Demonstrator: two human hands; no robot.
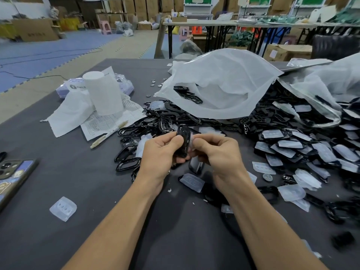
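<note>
On the bench [58,191], just on the person's side of the big white bag [224,82], the two hands were together over the dark cloth. The left hand [159,152] had its fingers curled round a black shell [183,141], which stood nearly on end, its narrow edge turned up toward the bag. The right hand [218,152] met it from the other side, thumb and forefinger pinching a clear pad [191,142] against the shell's edge. I could not tell whether the pad was already seated in the shell.

From the mouth of the bag a heap of black frames [155,121] spilled out toward the hands. To the right of the bag, and nearer the person, lay a wide pile of shells with pads [302,149], with a coin [267,177] at its near edge. To the left of the bag stood a white paper roll [104,92] on a printed sheet [109,119], and a pen [108,134] lay across the sheet's near corner. Well to the left of the bag, at the bench's edge, lay a phone [13,172]. Between the phone and the forearms, far on the near side of the bag, a single loose pad [63,208] lay apart from everything else.
</note>
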